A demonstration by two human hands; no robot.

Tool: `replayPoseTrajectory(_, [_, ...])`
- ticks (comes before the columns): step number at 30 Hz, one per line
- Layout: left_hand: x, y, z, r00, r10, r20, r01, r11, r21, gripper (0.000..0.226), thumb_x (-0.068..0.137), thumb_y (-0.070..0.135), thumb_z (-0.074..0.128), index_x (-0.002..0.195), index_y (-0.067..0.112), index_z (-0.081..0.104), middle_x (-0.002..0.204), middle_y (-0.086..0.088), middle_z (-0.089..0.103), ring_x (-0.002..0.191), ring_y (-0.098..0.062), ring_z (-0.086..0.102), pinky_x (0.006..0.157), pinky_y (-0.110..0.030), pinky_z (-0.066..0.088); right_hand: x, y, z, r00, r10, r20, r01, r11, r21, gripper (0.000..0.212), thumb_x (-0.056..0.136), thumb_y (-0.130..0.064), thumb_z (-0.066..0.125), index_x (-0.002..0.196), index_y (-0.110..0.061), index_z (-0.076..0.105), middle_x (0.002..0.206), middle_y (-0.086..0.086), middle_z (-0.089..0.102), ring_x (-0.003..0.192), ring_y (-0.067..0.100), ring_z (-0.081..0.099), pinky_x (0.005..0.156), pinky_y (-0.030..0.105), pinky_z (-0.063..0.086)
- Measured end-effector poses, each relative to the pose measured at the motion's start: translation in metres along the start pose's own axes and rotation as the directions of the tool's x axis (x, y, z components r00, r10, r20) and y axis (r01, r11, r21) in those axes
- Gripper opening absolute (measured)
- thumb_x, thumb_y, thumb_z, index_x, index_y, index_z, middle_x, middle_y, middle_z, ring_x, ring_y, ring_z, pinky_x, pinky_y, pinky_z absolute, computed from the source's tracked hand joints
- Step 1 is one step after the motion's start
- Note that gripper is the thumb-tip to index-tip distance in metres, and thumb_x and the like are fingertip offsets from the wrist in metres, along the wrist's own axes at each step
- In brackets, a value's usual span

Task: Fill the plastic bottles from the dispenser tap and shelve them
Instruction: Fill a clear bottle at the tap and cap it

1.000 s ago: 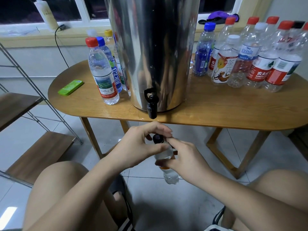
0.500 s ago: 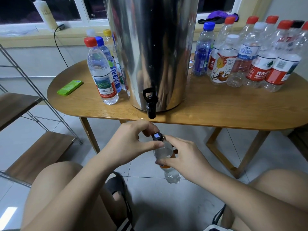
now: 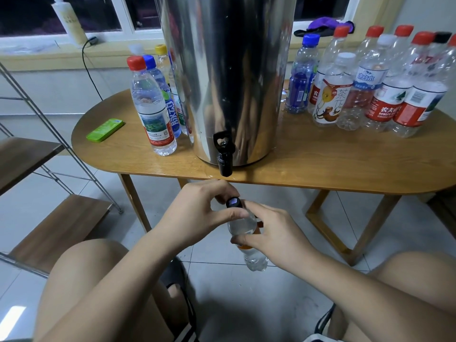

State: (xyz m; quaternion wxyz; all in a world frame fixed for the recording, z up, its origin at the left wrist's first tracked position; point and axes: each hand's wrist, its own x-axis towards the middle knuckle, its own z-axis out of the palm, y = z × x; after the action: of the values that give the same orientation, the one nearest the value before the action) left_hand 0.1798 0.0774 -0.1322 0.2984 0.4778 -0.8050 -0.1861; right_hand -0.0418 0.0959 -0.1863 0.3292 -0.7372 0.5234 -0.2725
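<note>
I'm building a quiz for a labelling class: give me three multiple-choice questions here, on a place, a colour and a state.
1. Where does the green case lie? A. on the table, left of the dispenser; B. on the wooden shelf; C. on the floor.
2. What colour is the cap of the held bottle? A. red; B. yellow; C. black.
3. In what state is the held bottle? A. uncapped; B. capped, the left hand pinching the cap; C. lying on the table.
Answers: 1 A, it rests on the tabletop. 2 C, it shows black above the clear body. 3 B, the right hand grips the body and nothing flows from the tap.
</note>
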Motion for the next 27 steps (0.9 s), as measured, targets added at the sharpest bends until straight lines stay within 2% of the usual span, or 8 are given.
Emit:
replayPoseTrajectory(2, [0.000,0.000,0.002,0.998,-0.015,-0.058,0.017,0.999,0.043,0.038,0.082,0.065,0.082,0.092,0.029,0.076,0.082,0.017,0.069,0.085,-0.006,0.065,0.065,-0.012,0.040,0.000,-0.001,0.000,1.000,0.005,0.001,-0.005,1.000,0.006,0.066,0.076,-0.049,0.088,0.135,-0.054,0.061,0.111,-0.018,0.069,0.101,0.011,0.065,0.086,0.045,0.059])
replayPoseTrajectory(5, [0.001,0.000,0.004,0.998,-0.006,-0.062,0.009,0.998,0.057,0.033,0.084,0.059,0.085,0.091,0.028,0.076,0.081,0.017,0.068,0.082,-0.007,0.064,0.064,-0.015,0.042,0.001,-0.002,0.001,1.000,-0.007,0.005,0.007,1.000,0.018,0.065,0.074,-0.054,0.086,0.134,-0.052,0.062,0.112,-0.016,0.070,0.102,0.012,0.066,0.088,0.047,0.059])
replayPoseTrajectory(10, [0.001,0.005,-0.001,0.999,0.023,0.035,-0.024,0.999,0.037,0.021,0.090,0.032,0.089,0.109,0.027,0.081,0.097,0.017,0.073,0.094,-0.003,0.067,0.076,-0.009,0.046,0.000,0.001,-0.001,0.999,-0.034,-0.022,0.034,0.999,-0.031,0.062,0.077,-0.054,0.088,0.132,-0.048,0.061,0.110,-0.016,0.068,0.099,0.011,0.064,0.082,0.043,0.058])
replayPoseTrajectory(15, [0.001,0.009,-0.004,0.992,0.082,0.093,-0.084,0.996,0.021,0.035,0.096,0.013,0.082,0.126,0.030,0.081,0.108,0.018,0.072,0.104,-0.002,0.067,0.086,-0.007,0.044,0.000,0.003,-0.003,0.998,-0.037,-0.055,0.035,0.998,-0.044,0.071,0.078,-0.054,0.088,0.142,-0.050,0.058,0.115,-0.016,0.069,0.104,0.010,0.064,0.088,0.040,0.057])
replayPoseTrajectory(19, [-0.001,0.006,-0.005,0.996,0.063,0.070,-0.065,0.998,0.018,0.042,0.096,0.029,0.083,0.137,0.033,0.075,0.117,0.020,0.076,0.111,0.004,0.067,0.090,-0.008,0.047,0.001,0.003,-0.004,1.000,-0.010,-0.021,0.009,1.000,-0.025,0.069,0.076,-0.056,0.085,0.139,-0.052,0.059,0.116,-0.014,0.070,0.104,0.011,0.066,0.089,0.046,0.060])
replayPoseTrajectory(23, [-0.001,0.002,0.002,1.000,0.010,0.000,-0.010,0.998,0.060,0.036,0.086,0.061,0.081,0.105,0.030,0.081,0.093,0.017,0.072,0.090,-0.007,0.068,0.071,-0.018,0.051,0.001,0.003,-0.002,1.000,-0.019,0.010,0.020,0.998,-0.053,0.057,0.076,-0.054,0.085,0.128,-0.043,0.065,0.111,-0.013,0.070,0.101,0.012,0.065,0.084,0.046,0.059])
replayPoseTrajectory(25, [0.000,0.003,0.005,1.000,-0.015,-0.025,0.017,0.997,0.081,0.036,0.087,0.063,0.079,0.097,0.029,0.079,0.088,0.017,0.070,0.084,-0.006,0.067,0.067,-0.020,0.051,0.001,0.003,-0.001,1.000,-0.015,0.009,0.016,0.998,-0.063,0.056,0.076,-0.054,0.085,0.126,-0.040,0.065,0.110,-0.014,0.069,0.098,0.013,0.064,0.082,0.046,0.058])
replayPoseTrajectory(27, [-0.001,0.005,0.008,1.000,-0.025,-0.011,0.026,0.993,0.118,0.029,0.091,0.056,0.079,0.102,0.029,0.078,0.092,0.017,0.070,0.086,-0.003,0.066,0.070,-0.023,0.055,0.001,0.001,-0.001,1.000,-0.014,0.001,0.014,0.996,-0.087,0.062,0.077,-0.053,0.088,0.132,-0.043,0.064,0.110,-0.017,0.068,0.095,0.011,0.063,0.081,0.043,0.057])
